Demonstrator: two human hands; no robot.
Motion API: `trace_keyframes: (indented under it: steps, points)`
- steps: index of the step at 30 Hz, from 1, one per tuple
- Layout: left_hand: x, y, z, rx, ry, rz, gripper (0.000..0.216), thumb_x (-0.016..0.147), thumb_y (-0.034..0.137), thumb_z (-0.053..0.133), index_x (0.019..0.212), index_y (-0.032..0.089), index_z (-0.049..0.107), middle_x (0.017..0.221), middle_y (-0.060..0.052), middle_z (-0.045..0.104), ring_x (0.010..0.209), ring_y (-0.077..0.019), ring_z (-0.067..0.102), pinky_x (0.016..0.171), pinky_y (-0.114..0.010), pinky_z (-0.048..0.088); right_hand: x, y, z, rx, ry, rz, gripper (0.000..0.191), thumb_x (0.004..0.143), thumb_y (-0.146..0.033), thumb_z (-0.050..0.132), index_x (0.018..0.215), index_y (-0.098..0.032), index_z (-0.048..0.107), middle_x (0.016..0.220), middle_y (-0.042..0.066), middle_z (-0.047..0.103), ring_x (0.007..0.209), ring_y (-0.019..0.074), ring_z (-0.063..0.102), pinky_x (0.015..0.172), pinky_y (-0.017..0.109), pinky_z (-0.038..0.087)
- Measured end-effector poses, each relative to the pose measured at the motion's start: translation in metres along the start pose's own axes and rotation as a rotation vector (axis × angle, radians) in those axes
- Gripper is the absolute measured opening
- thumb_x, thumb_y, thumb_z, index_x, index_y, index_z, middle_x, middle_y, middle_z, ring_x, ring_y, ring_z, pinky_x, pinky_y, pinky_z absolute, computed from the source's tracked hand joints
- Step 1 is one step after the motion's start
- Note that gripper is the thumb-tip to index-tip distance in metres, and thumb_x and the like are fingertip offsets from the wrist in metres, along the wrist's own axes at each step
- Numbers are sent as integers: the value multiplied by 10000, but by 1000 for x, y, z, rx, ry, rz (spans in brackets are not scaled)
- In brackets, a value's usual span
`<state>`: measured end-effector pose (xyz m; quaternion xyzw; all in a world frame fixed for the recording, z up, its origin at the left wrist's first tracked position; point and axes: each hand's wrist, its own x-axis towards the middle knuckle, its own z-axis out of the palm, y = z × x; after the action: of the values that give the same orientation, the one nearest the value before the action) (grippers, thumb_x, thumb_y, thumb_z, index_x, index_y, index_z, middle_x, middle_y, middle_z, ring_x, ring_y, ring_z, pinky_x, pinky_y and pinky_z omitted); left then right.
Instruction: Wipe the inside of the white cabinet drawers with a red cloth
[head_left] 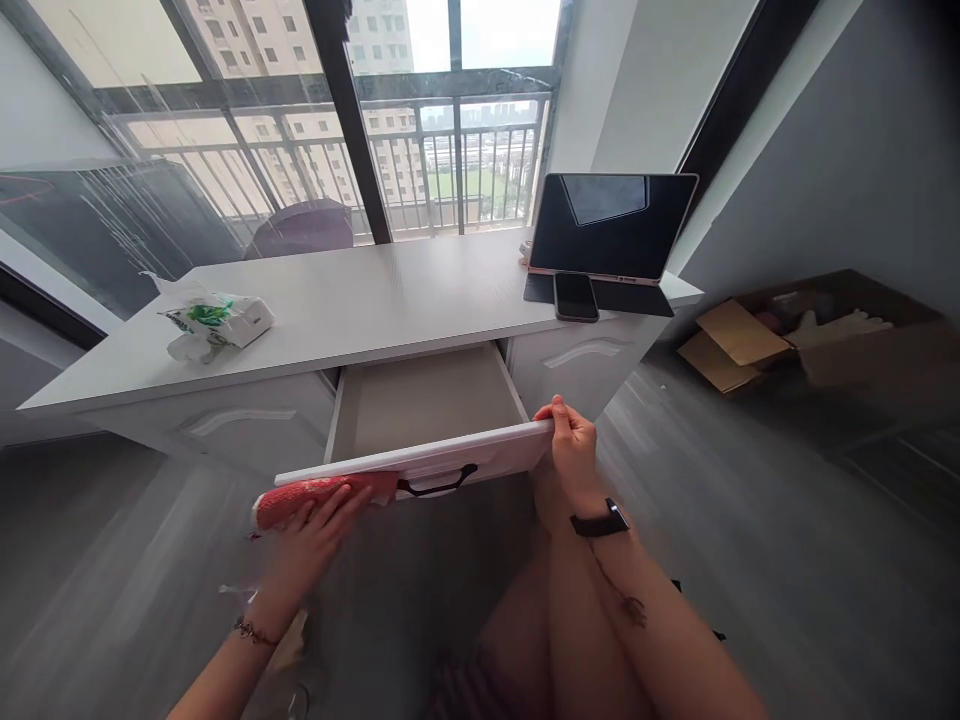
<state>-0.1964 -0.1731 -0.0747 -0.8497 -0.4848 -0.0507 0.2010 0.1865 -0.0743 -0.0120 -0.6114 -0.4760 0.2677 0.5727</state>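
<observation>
A white desk [360, 300] has its middle drawer [427, 400] pulled out, and the drawer looks empty inside. My left hand [315, 535] presses a red cloth [300, 498] flat against the left part of the white drawer front [480, 450], fingers stretched over the cloth. A black handle [439, 485] curves on the drawer front just right of the cloth. My right hand [574, 445], with a black watch on its wrist, grips the right end of the drawer front, fingers curled over its top edge.
On the desk lie a pack of tissues [214, 322] at the left, and a tablet in a keyboard case [611, 228] with a phone [575, 296] at the right. An open cardboard box [810, 335] sits on the floor to the right. My bare knees are below the drawer.
</observation>
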Motion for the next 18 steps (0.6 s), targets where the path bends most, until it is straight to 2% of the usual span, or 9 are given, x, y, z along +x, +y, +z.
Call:
trace_keyframes:
  steps: [2,4,7,8,9,12,14,16,18]
  points:
    - [-15,-10,9,-13,33,-79,666,827,-24,333,1341,370,491,1342,-13,560,1337,-241,401,1096,-555,296,0,2,2,-30,16,-36,541,903,-594,337,643,-195,593,628,15,590,589,158,471,596,284,331]
    - [-24,-10,17,-41,58,-155,665,827,-25,342,1352,363,468,1357,-33,548,1362,-270,356,1103,-599,247,-2,4,5,-82,45,-115,492,929,-535,334,710,-194,612,702,30,622,655,173,514,648,295,365]
    - [-26,7,30,-73,85,-235,658,821,-23,354,1371,330,439,1394,-61,517,1400,-295,270,1104,-610,236,-11,4,8,-211,167,-338,359,942,-436,384,835,-196,628,945,88,640,899,225,555,813,358,395]
    - [-26,16,34,-85,93,-257,658,820,-22,356,1381,315,426,1408,-67,503,1410,-296,241,1106,-602,242,-18,4,10,-259,157,-428,305,938,-404,412,864,-201,628,990,98,629,954,237,546,854,378,388]
    - [-24,24,39,-99,102,-279,660,818,-22,356,1390,301,417,1421,-72,490,1418,-294,213,1107,-592,251,-25,5,13,-302,82,-526,257,932,-376,440,879,-209,628,994,96,624,965,240,545,867,384,387]
    - [-20,47,54,-176,110,-339,653,812,-36,340,1396,241,429,1446,-92,460,1436,-286,124,1109,-571,265,-49,9,26,-413,-420,-782,187,933,-326,474,928,-229,634,930,66,638,836,206,580,785,341,429]
    - [-17,58,61,-273,109,-388,631,813,-42,327,1374,206,472,1458,-112,442,1440,-278,92,1116,-560,251,-59,15,38,-488,-670,-859,191,929,-337,502,1020,-229,630,990,69,642,828,199,598,752,325,452]
    - [-11,67,64,-446,114,-466,624,812,-45,314,1345,210,515,1482,-106,407,1441,-260,105,1128,-545,225,-60,20,50,-556,-754,-864,221,917,-338,537,1089,-224,618,1042,80,634,874,211,608,768,334,468]
    - [-4,75,62,-743,126,-589,587,819,-10,350,1301,247,564,1524,-62,341,1438,-241,154,1140,-518,204,-52,25,60,-579,-795,-855,202,911,-323,556,1063,-215,633,1021,77,636,879,209,612,771,334,476]
